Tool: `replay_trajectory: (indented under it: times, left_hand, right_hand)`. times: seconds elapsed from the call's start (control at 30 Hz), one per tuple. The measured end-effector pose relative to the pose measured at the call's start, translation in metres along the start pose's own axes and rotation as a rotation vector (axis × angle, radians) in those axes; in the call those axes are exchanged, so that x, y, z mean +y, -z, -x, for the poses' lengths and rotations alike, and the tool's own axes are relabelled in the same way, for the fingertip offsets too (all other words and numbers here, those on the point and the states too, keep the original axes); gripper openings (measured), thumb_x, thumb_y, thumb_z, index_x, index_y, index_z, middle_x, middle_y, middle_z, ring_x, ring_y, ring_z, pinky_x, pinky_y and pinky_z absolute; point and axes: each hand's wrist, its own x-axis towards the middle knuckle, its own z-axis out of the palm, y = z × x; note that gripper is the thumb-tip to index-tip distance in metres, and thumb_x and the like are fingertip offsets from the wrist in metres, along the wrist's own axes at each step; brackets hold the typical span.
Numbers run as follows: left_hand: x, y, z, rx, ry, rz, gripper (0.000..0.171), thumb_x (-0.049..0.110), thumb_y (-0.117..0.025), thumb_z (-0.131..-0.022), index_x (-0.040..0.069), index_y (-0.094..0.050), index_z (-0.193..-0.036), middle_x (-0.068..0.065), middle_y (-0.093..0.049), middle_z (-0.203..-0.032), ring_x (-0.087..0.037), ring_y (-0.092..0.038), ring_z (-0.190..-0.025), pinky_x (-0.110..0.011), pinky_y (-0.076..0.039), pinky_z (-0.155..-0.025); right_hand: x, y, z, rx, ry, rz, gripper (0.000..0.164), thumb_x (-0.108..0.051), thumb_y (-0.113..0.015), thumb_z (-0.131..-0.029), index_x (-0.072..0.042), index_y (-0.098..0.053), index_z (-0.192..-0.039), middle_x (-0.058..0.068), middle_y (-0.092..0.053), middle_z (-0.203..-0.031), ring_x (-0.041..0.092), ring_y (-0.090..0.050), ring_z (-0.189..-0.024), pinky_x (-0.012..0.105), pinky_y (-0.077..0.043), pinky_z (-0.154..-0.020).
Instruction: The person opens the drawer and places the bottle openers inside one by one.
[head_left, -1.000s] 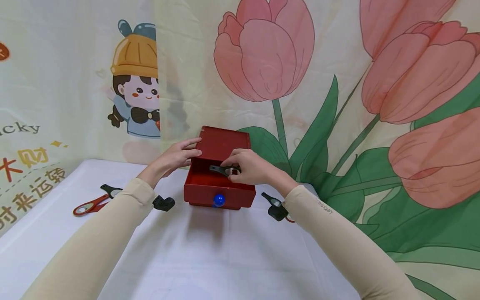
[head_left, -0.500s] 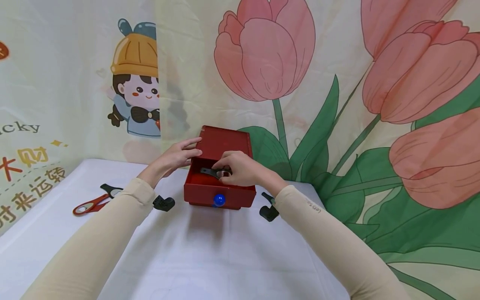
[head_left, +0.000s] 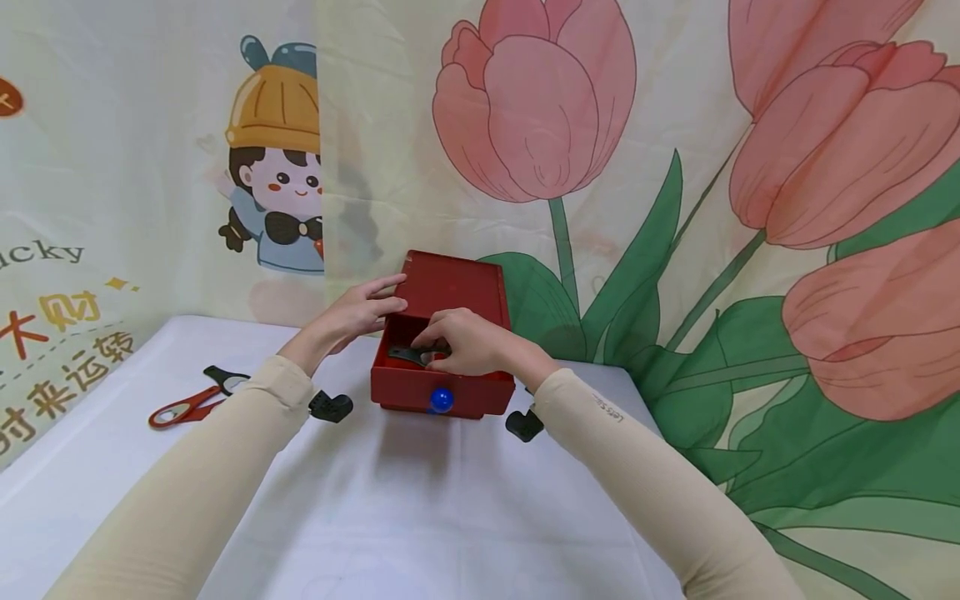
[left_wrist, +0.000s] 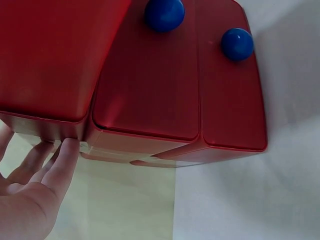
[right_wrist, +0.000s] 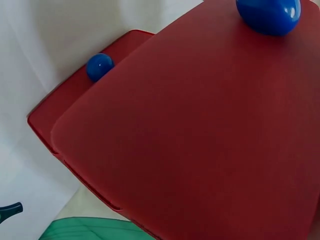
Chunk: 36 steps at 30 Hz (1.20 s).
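Observation:
A small red chest of drawers (head_left: 453, 287) stands at the back of the table, its top drawer (head_left: 405, 387) pulled out. My right hand (head_left: 474, 343) reaches into that drawer and pinches a black tool (head_left: 405, 355) with a flat handle and ring-shaped end, like a bottle opener. The tool lies low inside the drawer, partly covered by my fingers. My left hand (head_left: 348, 317) rests with extended fingers against the chest's left side. In the left wrist view its fingertips (left_wrist: 70, 147) touch the side near the open drawer. The right wrist view hides my right hand behind the drawer front (right_wrist: 190, 125).
On the left of the white table (head_left: 420, 517) lie a red tool (head_left: 176, 412) and a black tool (head_left: 217, 375). A dark tool tip (right_wrist: 11, 211) shows in the right wrist view. Black wrist cameras (head_left: 330, 407) hang below both wrists. A printed curtain (head_left: 382, 167) stands behind.
My right hand has moved left and down, carrying the black tool deeper into the drawer. The right forearm now covers the dark tool on the table's right. My left hand has stayed put.

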Motion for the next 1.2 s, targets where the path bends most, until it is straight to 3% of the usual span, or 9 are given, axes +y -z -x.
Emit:
replay_trajectory:
  times: [0.37, 0.57, 0.87, 1.2]
  left_hand:
    - [-0.001, 0.0, 0.0, -0.005, -0.001, 0.017, 0.071, 0.027, -0.058, -0.11, 0.022, -0.022, -0.172, -0.019, -0.022, -0.174, -0.042, -0.032, -0.156, -0.059, -0.031, -0.126]
    - [-0.002, 0.0, 0.0, -0.002, 0.0, 0.02, 0.072, 0.028, -0.059, -0.109, 0.022, -0.022, -0.172, -0.017, -0.023, -0.175, -0.042, -0.032, -0.156, -0.059, -0.031, -0.125]
    - [-0.003, 0.001, -0.001, 0.003, 0.013, -0.004, 0.073, 0.029, -0.058, -0.109, 0.023, -0.022, -0.172, -0.016, -0.023, -0.175, -0.043, -0.031, -0.157, -0.06, -0.032, -0.125]
    - [-0.001, 0.0, -0.001, 0.005, 0.011, 0.005, 0.073, 0.029, -0.059, -0.109, 0.023, -0.022, -0.172, -0.018, -0.022, -0.175, -0.043, -0.031, -0.157, -0.06, -0.031, -0.125]
  right_hand:
    - [-0.003, -0.001, -0.009, -0.094, -0.02, -0.049, 0.037, -0.019, -0.077, -0.099, -0.011, -0.074, -0.136, 0.004, -0.073, -0.126, 0.016, -0.065, -0.112, 0.02, -0.055, -0.092]
    - [-0.003, -0.003, -0.012, -0.097, -0.04, -0.047, 0.041, -0.02, -0.078, -0.099, -0.012, -0.072, -0.138, 0.002, -0.073, -0.127, 0.015, -0.064, -0.114, 0.02, -0.055, -0.093]
    - [0.001, 0.007, 0.0, -0.033, 0.0, -0.047, 0.039, -0.022, -0.08, -0.098, -0.011, -0.074, -0.135, 0.003, -0.072, -0.123, 0.016, -0.067, -0.11, 0.023, -0.058, -0.091]
    - [0.019, 0.032, 0.039, 0.086, -0.035, -0.1, 0.039, -0.02, -0.08, -0.096, -0.009, -0.075, -0.133, 0.005, -0.071, -0.119, 0.022, -0.067, -0.106, 0.04, -0.061, -0.094]
